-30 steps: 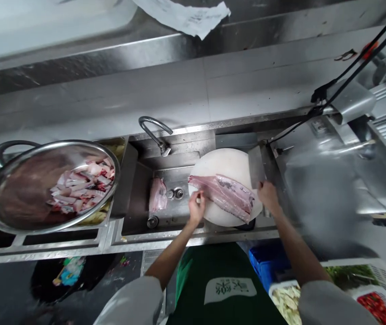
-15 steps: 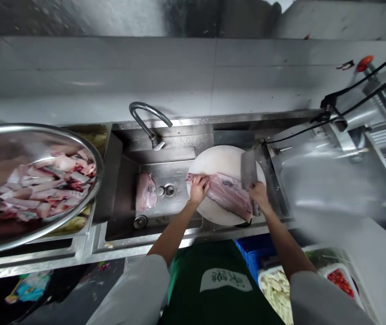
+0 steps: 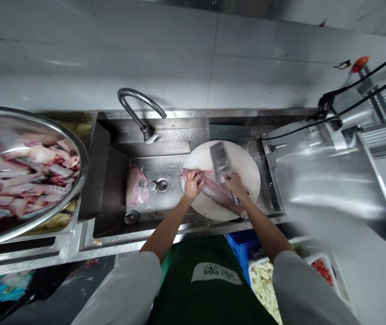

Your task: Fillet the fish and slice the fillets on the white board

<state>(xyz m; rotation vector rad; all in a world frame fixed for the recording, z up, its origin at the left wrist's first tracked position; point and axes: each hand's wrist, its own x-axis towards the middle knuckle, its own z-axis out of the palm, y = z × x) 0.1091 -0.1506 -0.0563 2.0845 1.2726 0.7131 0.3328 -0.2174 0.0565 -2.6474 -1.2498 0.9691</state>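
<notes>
A slab of raw fish (image 3: 215, 192) lies across a round white cutting board (image 3: 196, 155) set over the sink. My left hand (image 3: 193, 183) presses on the fish's left end, fingers curled over it. In my right hand (image 3: 236, 184) is a cleaver (image 3: 220, 159), its broad blade slightly blurred over the middle of the fish. Whether the edge touches the flesh I cannot tell. Another piece of fish (image 3: 137, 186) rests on the sink floor, left of the board.
A big metal bowl (image 3: 83, 167) of cut fish pieces stands left of the sink (image 3: 103, 198). The curved faucet (image 3: 141, 97) rises behind. At right are a steel basin-like piece (image 3: 328, 180) and black cables (image 3: 294, 132). Below it sit a blue crate (image 3: 243, 246) and food containers.
My right hand has brought the cleaver left, from the fish's right end to its middle. My left hand stays on the left end. The whole view has shifted a little.
</notes>
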